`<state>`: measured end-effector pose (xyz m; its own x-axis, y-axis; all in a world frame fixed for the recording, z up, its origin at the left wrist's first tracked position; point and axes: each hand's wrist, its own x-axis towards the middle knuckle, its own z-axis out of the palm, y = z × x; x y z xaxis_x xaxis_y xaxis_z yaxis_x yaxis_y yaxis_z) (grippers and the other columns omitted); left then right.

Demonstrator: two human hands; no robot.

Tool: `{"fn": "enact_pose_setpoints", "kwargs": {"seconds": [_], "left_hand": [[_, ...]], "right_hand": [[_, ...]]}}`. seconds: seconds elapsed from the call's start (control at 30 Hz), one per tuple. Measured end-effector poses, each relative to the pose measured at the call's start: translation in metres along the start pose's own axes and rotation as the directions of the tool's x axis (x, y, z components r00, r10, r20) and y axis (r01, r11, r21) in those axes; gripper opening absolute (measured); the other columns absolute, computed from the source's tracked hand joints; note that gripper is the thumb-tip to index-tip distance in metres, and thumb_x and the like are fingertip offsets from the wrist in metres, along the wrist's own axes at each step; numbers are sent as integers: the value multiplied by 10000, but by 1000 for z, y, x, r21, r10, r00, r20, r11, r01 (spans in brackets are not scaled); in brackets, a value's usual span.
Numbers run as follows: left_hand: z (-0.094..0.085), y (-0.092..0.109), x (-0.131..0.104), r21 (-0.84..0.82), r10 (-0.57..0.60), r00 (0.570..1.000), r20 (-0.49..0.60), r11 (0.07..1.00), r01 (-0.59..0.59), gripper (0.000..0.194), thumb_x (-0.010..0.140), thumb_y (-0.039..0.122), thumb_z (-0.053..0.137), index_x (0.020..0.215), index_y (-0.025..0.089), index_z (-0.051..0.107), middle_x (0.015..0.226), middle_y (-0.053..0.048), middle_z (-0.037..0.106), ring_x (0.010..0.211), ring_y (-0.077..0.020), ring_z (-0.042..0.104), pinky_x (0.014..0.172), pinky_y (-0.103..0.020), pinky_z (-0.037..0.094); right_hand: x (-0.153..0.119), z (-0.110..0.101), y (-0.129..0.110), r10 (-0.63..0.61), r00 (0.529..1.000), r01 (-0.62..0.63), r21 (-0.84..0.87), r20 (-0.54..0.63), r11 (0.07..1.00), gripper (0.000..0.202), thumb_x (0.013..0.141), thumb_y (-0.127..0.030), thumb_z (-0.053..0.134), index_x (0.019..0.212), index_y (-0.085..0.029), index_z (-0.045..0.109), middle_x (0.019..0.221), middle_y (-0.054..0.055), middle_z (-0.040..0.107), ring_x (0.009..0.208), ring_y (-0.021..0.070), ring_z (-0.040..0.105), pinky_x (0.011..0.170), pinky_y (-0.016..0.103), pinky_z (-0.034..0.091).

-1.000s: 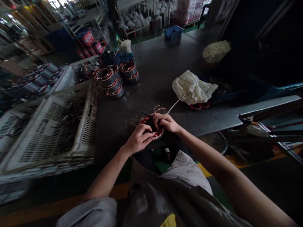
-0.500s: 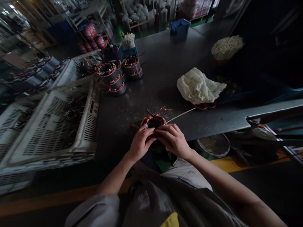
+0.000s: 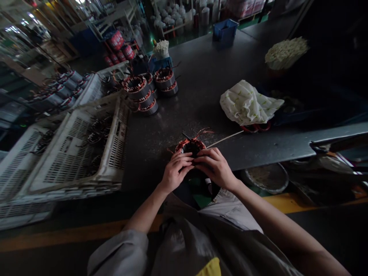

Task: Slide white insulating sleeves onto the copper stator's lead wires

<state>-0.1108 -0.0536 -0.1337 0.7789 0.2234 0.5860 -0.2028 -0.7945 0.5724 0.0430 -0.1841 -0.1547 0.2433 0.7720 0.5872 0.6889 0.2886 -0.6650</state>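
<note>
A motor stator point(image 3: 189, 145) with copper windings sits at the table's near edge. Loose copper wire ends and a dark lead rise from its far side. My left hand point(image 3: 176, 168) lies on its near left rim, fingers bent and pressed against it. From the right, my right hand point(image 3: 215, 165) grips the near right rim, its fingertips almost meeting the left ones. Whatever fine wire or cord lies between the fingertips is hidden. A thin pale cord point(image 3: 225, 138) runs from the stator towards red-handled scissors point(image 3: 255, 127), partly covered by a white cloth bundle point(image 3: 247, 101).
Stacked stators point(image 3: 140, 94) stand at the back left. White plastic crates point(image 3: 115, 142) holding dark parts line the left side. Bundles of pale strips point(image 3: 286, 53) and a blue bin point(image 3: 225, 28) are farther back. Below the table edge at right is a round basin point(image 3: 267, 178).
The whole view has shifted slightly, with things now farther right in the picture. Both hands remain at the stator's near rim; the fingers have moved only a little.
</note>
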Motion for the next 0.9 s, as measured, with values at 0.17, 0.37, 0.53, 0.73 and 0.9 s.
{"fn": "enact_pose_setpoints", "kwargs": {"seconds": [0.17,0.37,0.53,0.73,0.9], "left_hand": [[-3,2,2,2,-19,999,27,1000,19,36,973,159,592,940,175,594,1051,-66,674,1154,-224,589,1096,-514,384],[-2,2,0,55,5,998,57,998,-8,30,983,149,568,988,173,586,1075,-75,665,1159,-220,583,1098,-507,375],[0,2,0,121,28,998,63,992,-36,57,990,182,570,1044,184,590,1061,-63,672,1052,-195,623,1082,-485,393],[1,1,1,135,15,999,34,991,-19,35,991,189,567,1009,190,597,1007,-45,681,969,-183,642,1056,-462,418],[7,-1,11,194,38,999,-2,980,-37,62,996,183,541,986,197,600,983,-34,677,946,-189,644,1038,-448,430]], "right_hand": [[3,-3,2,-18,1000,17,17,20,1000,104,926,-249,624,1019,-207,602,1064,88,583,994,232,516,855,419,467],[3,3,5,-61,998,61,33,-8,998,68,929,-218,618,994,-203,608,1011,74,595,966,221,509,840,411,460],[-2,-2,4,-49,999,50,92,-19,994,118,927,-234,624,1045,-226,636,1073,80,612,1010,229,540,878,427,469],[-33,-39,16,259,932,-202,229,-254,952,49,932,-245,604,952,-223,643,1020,74,618,948,214,588,827,366,474],[-42,-76,36,376,805,-347,150,-459,926,114,929,-326,607,909,-219,638,851,33,609,771,179,565,700,315,443]]}}
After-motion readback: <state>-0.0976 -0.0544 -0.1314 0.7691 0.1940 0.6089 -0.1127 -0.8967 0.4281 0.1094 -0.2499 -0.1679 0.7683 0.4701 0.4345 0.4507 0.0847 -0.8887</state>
